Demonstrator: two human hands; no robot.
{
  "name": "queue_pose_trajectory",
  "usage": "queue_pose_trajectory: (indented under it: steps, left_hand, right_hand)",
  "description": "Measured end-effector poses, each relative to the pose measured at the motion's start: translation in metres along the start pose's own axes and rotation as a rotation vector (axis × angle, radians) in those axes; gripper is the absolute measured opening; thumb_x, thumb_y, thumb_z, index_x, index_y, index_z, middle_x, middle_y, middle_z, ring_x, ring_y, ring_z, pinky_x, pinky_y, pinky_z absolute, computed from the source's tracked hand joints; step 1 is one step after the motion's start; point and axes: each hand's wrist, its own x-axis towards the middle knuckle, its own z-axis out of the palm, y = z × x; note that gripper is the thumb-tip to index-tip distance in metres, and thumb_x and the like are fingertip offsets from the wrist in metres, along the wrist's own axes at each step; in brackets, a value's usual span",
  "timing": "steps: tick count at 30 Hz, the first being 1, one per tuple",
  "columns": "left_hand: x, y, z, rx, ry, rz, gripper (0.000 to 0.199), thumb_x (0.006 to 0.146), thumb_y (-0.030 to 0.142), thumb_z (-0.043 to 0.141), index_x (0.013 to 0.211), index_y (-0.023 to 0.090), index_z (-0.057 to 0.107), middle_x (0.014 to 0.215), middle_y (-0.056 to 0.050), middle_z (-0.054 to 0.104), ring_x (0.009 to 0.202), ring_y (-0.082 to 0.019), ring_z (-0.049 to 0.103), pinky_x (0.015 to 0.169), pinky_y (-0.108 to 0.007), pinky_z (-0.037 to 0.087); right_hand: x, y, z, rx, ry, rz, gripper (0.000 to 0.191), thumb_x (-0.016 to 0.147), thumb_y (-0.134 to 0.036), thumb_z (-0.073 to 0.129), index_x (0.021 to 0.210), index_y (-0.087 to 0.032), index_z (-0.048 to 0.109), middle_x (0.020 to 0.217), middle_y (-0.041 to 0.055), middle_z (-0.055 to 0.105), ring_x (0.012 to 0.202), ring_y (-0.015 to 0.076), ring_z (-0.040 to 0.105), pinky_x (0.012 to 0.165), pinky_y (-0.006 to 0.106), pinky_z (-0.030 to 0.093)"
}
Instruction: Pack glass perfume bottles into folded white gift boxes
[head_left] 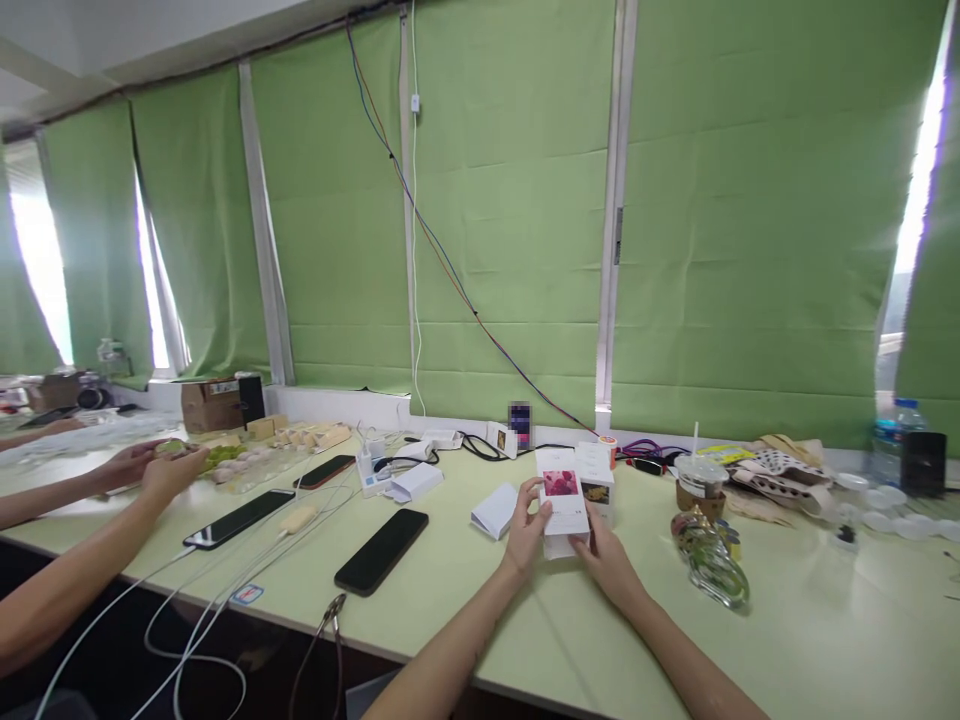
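Fingers (544,512) closed on a white box (566,515), far side of the grip out of sight

I have the white box between both hands, above the near part of the counter (795,630). My left hand (525,530) grips its left side, thumb lapped over the edge; my right hand (609,565) grips the lower right corner. The fingertips behind the box are hidden from me, and I can't tell whether its base touches the counter. A pink-red picture shows on its face, but the print below is too small to read. A paler white part shows under the lower edge; I can't make out whether it is a flap or a separate piece.

Just behind, the box and my right hand cover part of a second white box (598,480). A folded white piece (495,510) lies beside my left hand. Off to the right, a glossy clear object (712,565) stands in front of a cup (697,475), hiding some of its base. By the wall, an upright phone (520,425) has its screen blurred into blocks. At far left, a co-worker's hand (171,478) is on something small and greenish (172,448), mostly covered; that person's arms run out of my view.
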Motion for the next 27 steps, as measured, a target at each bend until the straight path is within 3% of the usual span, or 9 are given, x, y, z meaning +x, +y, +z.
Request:
queue_pose_trajectory:
  steps: [4, 7, 9, 12, 16, 21, 27]
  left_hand:
    - [0.006, -0.001, -0.008, 0.031, -0.137, -0.055, 0.043, 0.077, 0.052, 0.062, 0.108, 0.022, 0.055, 0.104, -0.005, 0.061, 0.079, -0.018, 0.061, 0.063, -0.025, 0.049]
    - [0.011, 0.000, -0.019, 0.019, -0.219, -0.072, 0.050, 0.068, 0.050, 0.072, 0.106, 0.022, 0.057, 0.107, -0.007, 0.060, 0.086, -0.021, 0.061, 0.068, -0.027, 0.050]
    - [0.013, 0.002, -0.026, 0.021, -0.269, -0.081, 0.056, 0.059, 0.044, 0.081, 0.105, 0.022, 0.058, 0.108, -0.007, 0.060, 0.091, -0.023, 0.060, 0.073, -0.029, 0.049]
    - [0.016, 0.005, -0.033, 0.030, -0.319, -0.100, 0.064, 0.050, 0.032, 0.087, 0.106, 0.023, 0.058, 0.111, -0.007, 0.058, 0.093, -0.023, 0.060, 0.074, -0.029, 0.050]
    - [0.017, 0.008, -0.035, 0.043, -0.367, -0.129, 0.066, 0.047, 0.022, 0.087, 0.107, 0.024, 0.059, 0.115, -0.007, 0.056, 0.089, -0.022, 0.061, 0.070, -0.030, 0.052]
    - [0.017, 0.008, -0.034, 0.049, -0.360, -0.120, 0.061, 0.051, 0.018, 0.085, 0.105, 0.023, 0.060, 0.113, -0.007, 0.057, 0.090, -0.021, 0.060, 0.072, -0.030, 0.051]
    - [0.019, 0.007, -0.036, 0.046, -0.345, -0.108, 0.061, 0.054, 0.021, 0.085, 0.109, 0.023, 0.058, 0.107, -0.007, 0.060, 0.091, -0.021, 0.060, 0.076, -0.031, 0.050]
  right_hand:
    - [0.002, 0.000, 0.001, 0.104, -0.026, 0.035, 0.063, 0.083, -0.032, 0.045, 0.142, -0.018, 0.032, 0.123, 0.0119, 0.061, 0.079, 0.0225, 0.064, 0.063, 0.033, 0.053]
    - [0.002, -0.004, 0.000, 0.172, -0.019, 0.073, 0.062, 0.084, -0.037, 0.044, 0.142, -0.019, 0.032, 0.127, 0.0127, 0.057, 0.068, 0.0193, 0.063, 0.052, 0.030, 0.051]
    - [0.001, -0.007, -0.001, 0.214, -0.028, 0.112, 0.062, 0.086, -0.041, 0.043, 0.143, -0.021, 0.029, 0.116, 0.0125, 0.064, 0.047, 0.0133, 0.057, 0.040, 0.027, 0.046]
    - [-0.001, -0.009, -0.001, 0.268, -0.043, 0.166, 0.064, 0.087, -0.048, 0.040, 0.143, -0.021, 0.026, 0.082, 0.0068, 0.070, 0.030, 0.0091, 0.046, 0.028, 0.022, 0.036]
    - [-0.001, -0.009, -0.002, 0.323, -0.023, 0.202, 0.070, 0.084, -0.057, 0.044, 0.139, -0.016, 0.030, 0.057, -0.0005, 0.062, 0.031, 0.0109, 0.047, 0.028, 0.020, 0.035]
    - [-0.001, -0.010, -0.002, 0.365, -0.002, 0.223, 0.077, 0.079, -0.063, 0.048, 0.138, -0.014, 0.035, 0.050, -0.0032, 0.056, 0.033, 0.0104, 0.043, 0.028, 0.019, 0.032]
    - [-0.002, -0.011, -0.001, 0.394, -0.025, 0.214, 0.084, 0.078, -0.063, 0.051, 0.143, -0.014, 0.030, 0.047, -0.0043, 0.053, 0.034, 0.0108, 0.043, 0.030, 0.019, 0.032]
